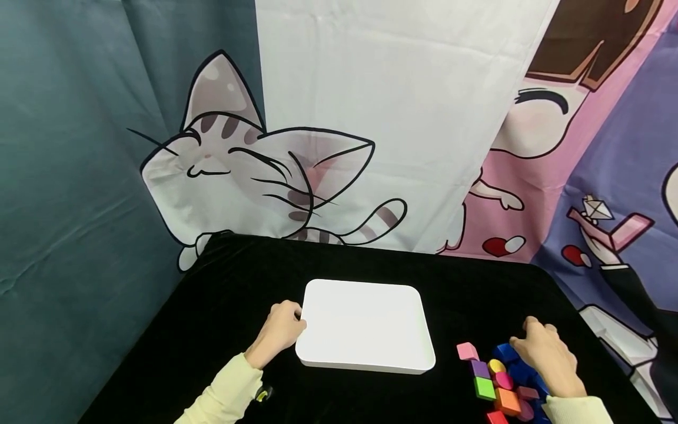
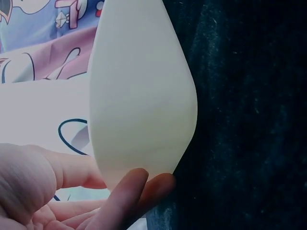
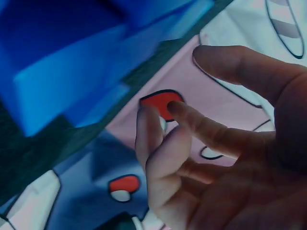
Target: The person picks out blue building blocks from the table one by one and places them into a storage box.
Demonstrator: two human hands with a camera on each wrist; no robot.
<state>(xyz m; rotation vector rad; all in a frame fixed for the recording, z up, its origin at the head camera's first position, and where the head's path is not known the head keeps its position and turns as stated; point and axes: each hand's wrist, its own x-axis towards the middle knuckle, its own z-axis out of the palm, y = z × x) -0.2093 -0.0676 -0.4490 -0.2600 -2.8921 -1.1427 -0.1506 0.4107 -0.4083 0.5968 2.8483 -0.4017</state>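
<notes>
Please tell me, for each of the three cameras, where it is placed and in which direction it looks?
Head: worn on the head, looks forward and down at the black table, the white tray and the coloured blocks; both hands and pale sleeves show.
Left wrist: sits at the left hand, looks along the fingers at the white tray, which the fingertips touch.
Right wrist: sits at the right hand, looks past loosely curled fingers at a blue block.
Shared: head and left wrist views both show the tray.
</notes>
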